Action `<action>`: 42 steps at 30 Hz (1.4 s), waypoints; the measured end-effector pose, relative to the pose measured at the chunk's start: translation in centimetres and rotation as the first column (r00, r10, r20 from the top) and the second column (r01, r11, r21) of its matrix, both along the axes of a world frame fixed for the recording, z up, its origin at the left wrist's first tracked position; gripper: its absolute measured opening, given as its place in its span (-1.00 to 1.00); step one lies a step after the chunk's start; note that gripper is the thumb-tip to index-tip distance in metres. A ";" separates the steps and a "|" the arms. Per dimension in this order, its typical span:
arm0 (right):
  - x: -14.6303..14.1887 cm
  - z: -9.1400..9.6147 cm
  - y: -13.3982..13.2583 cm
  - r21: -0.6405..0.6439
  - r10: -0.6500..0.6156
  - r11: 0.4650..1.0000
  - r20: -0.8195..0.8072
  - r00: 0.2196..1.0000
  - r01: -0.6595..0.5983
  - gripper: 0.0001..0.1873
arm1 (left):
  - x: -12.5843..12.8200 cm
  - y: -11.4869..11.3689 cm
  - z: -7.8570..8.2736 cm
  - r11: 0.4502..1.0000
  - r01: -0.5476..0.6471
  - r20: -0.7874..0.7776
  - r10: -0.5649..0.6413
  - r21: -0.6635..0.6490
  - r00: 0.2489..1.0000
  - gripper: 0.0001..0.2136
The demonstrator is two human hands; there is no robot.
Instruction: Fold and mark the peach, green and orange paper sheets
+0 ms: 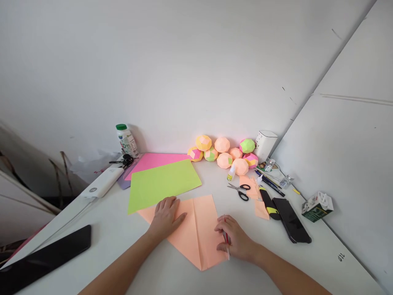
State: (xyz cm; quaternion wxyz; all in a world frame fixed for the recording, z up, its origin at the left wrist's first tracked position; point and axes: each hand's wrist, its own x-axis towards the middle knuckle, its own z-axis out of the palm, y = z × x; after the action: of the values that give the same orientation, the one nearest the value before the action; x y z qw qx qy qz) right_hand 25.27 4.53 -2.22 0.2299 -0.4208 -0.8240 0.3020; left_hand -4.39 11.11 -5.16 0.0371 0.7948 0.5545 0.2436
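A peach sheet of paper [196, 229] lies folded on the white table [159, 274], with a crease down its middle. My left hand [167, 217] rests flat on the sheet's left half, fingers stretched out. My right hand [235, 239] sits on the sheet's right edge, its fingers closed round a thin red pen [226, 241] that points toward me.
Green [162, 182] and pink [156, 160] sheets lie behind. Several paper balls [225, 153] sit by the wall. Scissors [241, 190], glue, pens, a highlighter [267, 201] and a phone [291, 225] lie to the right. Left: bottle [126, 140], keys, dark tablet [46, 258].
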 end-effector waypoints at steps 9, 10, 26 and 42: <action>0.0 -0.3 0.0 0.011 -0.004 1.000 -0.055 0.998 0.004 -0.62 | -0.1 0.1 0.0 1.000 -0.025 0.026 0.024 0.003 0.999 -0.67; 0.0 -0.2 0.0 0.006 -0.006 1.000 -0.051 0.999 0.006 -0.62 | -0.1 0.1 0.0 1.000 -0.026 0.029 0.026 0.003 0.999 -0.67; -0.2 -0.9 0.1 0.125 0.033 0.992 -0.112 0.993 -0.019 -0.70 | -0.2 -0.1 0.1 0.999 -0.052 0.035 0.052 -0.002 0.998 -0.68; -0.2 -0.7 0.1 0.128 0.014 0.992 -0.079 0.997 -0.004 -0.76 | -1.5 0.7 1.1 0.986 -0.092 -0.051 0.086 -0.136 0.995 -0.42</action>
State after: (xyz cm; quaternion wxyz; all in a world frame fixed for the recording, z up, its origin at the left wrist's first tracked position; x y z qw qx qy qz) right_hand 25.06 4.65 -2.92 0.2876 -0.3892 -0.8336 0.2664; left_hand -5.93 11.81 -4.09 0.0689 0.7699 0.6059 0.1881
